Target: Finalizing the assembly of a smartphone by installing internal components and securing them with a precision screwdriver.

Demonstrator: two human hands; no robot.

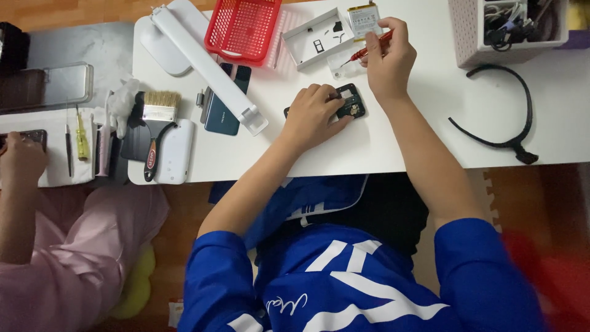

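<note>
On the white table (381, 141) lies a small opened black phone body (351, 104). My left hand (312, 115) rests over its left part and holds it down. My right hand (388, 56) is raised just above and behind it, gripping a red-handled screwdriver (367, 48) whose tip points left toward a small white parts tray (301, 48). A flat phone battery (364, 18) lies at the back of that tray.
A red mesh basket (243, 27), a folded white desk lamp (203, 61), a dark phone back cover (222, 114) and a paintbrush (155, 126) lie left. A white crate of cables (473, 37) and a black headband (510, 117) are right. Another person's hand (21, 158) works far left.
</note>
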